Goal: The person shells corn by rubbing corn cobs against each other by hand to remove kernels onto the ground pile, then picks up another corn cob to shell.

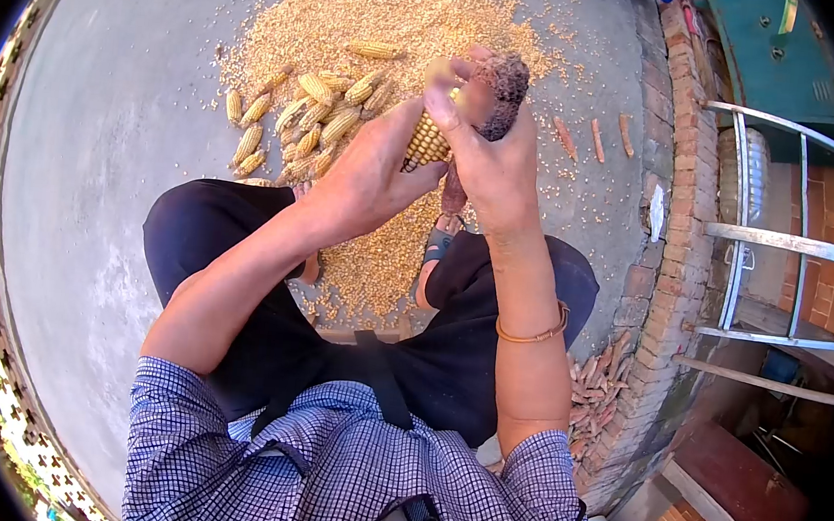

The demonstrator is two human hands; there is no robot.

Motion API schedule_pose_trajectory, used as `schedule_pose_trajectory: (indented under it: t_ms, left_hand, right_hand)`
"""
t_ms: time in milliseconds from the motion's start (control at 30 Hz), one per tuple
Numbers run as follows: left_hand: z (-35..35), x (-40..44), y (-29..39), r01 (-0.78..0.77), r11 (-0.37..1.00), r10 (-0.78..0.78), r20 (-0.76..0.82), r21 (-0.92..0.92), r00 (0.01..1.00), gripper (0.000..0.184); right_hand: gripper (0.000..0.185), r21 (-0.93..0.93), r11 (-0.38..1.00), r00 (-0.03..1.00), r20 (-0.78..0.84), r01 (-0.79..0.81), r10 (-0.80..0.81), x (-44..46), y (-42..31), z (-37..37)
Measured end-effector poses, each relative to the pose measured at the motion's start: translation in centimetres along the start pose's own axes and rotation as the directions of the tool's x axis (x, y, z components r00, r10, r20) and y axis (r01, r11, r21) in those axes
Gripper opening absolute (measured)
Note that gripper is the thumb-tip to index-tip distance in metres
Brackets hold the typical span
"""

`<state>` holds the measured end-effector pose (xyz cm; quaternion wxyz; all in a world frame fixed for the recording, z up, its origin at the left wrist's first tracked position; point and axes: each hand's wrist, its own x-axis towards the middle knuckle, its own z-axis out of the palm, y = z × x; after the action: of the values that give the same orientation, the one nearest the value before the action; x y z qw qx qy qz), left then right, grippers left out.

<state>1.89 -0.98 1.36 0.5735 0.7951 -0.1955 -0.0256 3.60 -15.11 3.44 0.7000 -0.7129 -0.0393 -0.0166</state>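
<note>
Between my hands, above the floor, is a partly visible ear of corn [428, 144] with yellow kernels. My left hand [378, 158] is wrapped round its lower left side. My right hand [490, 163] is closed against the ear's right side, its thumb across the top. A bare reddish corncob [454, 192] sticks out below the right palm. Against the right fingers shows a dark brown, rough piece [506, 95]; whether it belongs to the same cob I cannot tell. The fingertips are blurred.
Loose corn kernels [308, 28] spread over the grey floor, with more between my feet. Several unshelled ears [315, 118] lie piled ahead to the left. Bare cobs [598, 139] lie to the right; more are heaped [600, 381] by the brick edging [669, 273]. Beyond stands a metal railing [781, 238].
</note>
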Motion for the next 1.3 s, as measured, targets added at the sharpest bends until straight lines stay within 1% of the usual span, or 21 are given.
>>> schedule_pose_trajectory:
  t_ms: [33,67,133,200,233,300,333,367,400,433,467,533,567,667,767,867,967,1067,1167,1267,1300]
  left_hand:
    - [0.4,-0.2,0.0,0.025,0.999,-0.026,0.029,0.04,0.999,0.049]
    - [0.8,-0.5,0.1,0.049,0.996,-0.053,0.059,0.078,0.997,0.051]
    - [0.7,-0.5,1.3,0.062,0.993,-0.068,0.056,0.098,0.996,0.052]
    - [0.8,-0.6,1.8,0.083,0.99,-0.092,0.07,0.117,0.993,0.052]
    - [0.6,-0.6,1.6,0.061,0.995,-0.067,0.068,0.084,0.995,0.051]
    - [-0.3,-0.5,1.0,0.017,1.0,-0.019,0.053,0.022,0.998,0.051]
    - [-0.7,-0.4,1.2,0.184,0.954,-0.152,0.147,-0.236,0.977,0.051]
    - [-1.2,-0.2,1.6,0.35,0.819,-0.251,0.265,-0.455,0.931,0.051]
    - [-1.6,-0.1,1.8,0.502,0.606,-0.306,0.401,-0.618,0.863,0.05]
    - [-1.0,-0.3,1.6,0.459,0.573,-0.291,0.354,-0.679,0.889,0.044]
    - [-1.1,-0.5,1.9,0.49,0.495,-0.343,0.357,-0.718,0.869,0.041]
    - [-1.5,-0.2,2.6,0.532,0.334,-0.432,0.376,-0.778,0.82,0.038]
    - [-1.6,-0.3,1.9,0.542,0.278,-0.409,0.413,-0.793,0.814,0.039]
    - [-1.4,-0.2,2.2,0.538,0.23,-0.493,0.38,-0.811,0.783,0.039]
    - [-1.0,-0.3,1.9,0.505,0.261,-0.435,0.367,-0.823,0.822,0.044]
    - [-0.9,0.0,2.4,0.505,0.398,-0.467,0.305,-0.766,0.83,0.045]
    - [-0.1,0.2,4.2,0.487,0.509,-0.538,0.179,-0.71,0.824,0.047]
    - [-0.3,0.0,2.0,0.528,0.569,-0.493,0.252,-0.631,0.833,0.047]
    - [-0.1,-0.3,0.0,0.488,0.533,-0.434,0.272,-0.691,0.859,0.048]
    - [0.2,-0.3,0.3,0.508,0.756,-0.5,0.137,-0.412,0.855,0.048]
    - [0.3,-0.3,0.3,0.447,0.827,-0.43,0.127,-0.34,0.894,0.048]
  right_hand:
    - [0.046,-0.253,0.962,0.993,-0.031,0.106,-0.118,0.3,1.1,0.4]
    - [0.034,-0.369,0.92,0.971,-0.137,0.135,-0.197,0.2,1.8,1.3]
    - [0.024,-0.377,0.925,0.956,-0.287,-0.052,-0.063,0.1,0.6,1.6]
    - [0.022,-0.335,0.941,0.934,-0.346,-0.037,-0.086,0.4,0.6,1.6]
    - [0.021,-0.312,0.95,0.922,-0.374,-0.026,-0.097,0.6,0.6,1.6]
    - [0.019,-0.223,0.975,0.936,-0.343,0.003,-0.081,1.1,0.9,1.2]
    - [0.018,-0.177,0.984,0.943,-0.324,0.019,-0.076,1.4,0.7,1.0]
    - [0.019,-0.081,0.993,0.95,-0.308,-0.082,0.053,1.3,0.1,0.5]
    - [0.023,0.073,0.987,0.959,-0.235,-0.142,0.156,1.5,0.2,0.0]
    - [0.025,0.231,0.953,0.959,-0.161,-0.194,0.234,1.4,0.1,-0.6]
    - [0.028,0.379,0.891,0.95,-0.077,-0.252,0.302,1.2,-0.2,-0.9]
    - [0.029,0.423,0.875,0.963,-0.02,-0.236,0.269,1.3,0.1,-1.5]
    - [0.029,0.446,0.865,0.967,0.007,-0.23,0.253,1.3,0.2,-1.6]
    - [0.03,0.412,0.885,0.972,0.005,-0.217,0.236,1.3,0.1,-2.0]
    - [0.031,0.379,0.899,0.975,0.067,-0.22,0.211,1.1,-0.4,-2.3]
    - [0.032,0.295,0.901,0.947,0.141,-0.319,0.289,0.8,-1.7,-2.6]
    - [0.031,0.28,0.922,0.963,0.114,-0.268,0.245,0.6,-1.0,-2.2]
    - [0.033,0.251,0.939,0.972,0.063,-0.234,0.225,0.5,-0.4,-1.8]
    - [0.037,0.19,0.958,0.976,0.012,-0.215,0.217,0.2,-0.9,-1.5]
    - [0.035,0.131,0.987,0.992,-0.082,-0.09,0.101,0.3,-0.2,-1.0]
    - [0.033,0.133,0.987,0.991,-0.091,-0.089,0.102,0.3,-0.2,-0.8]
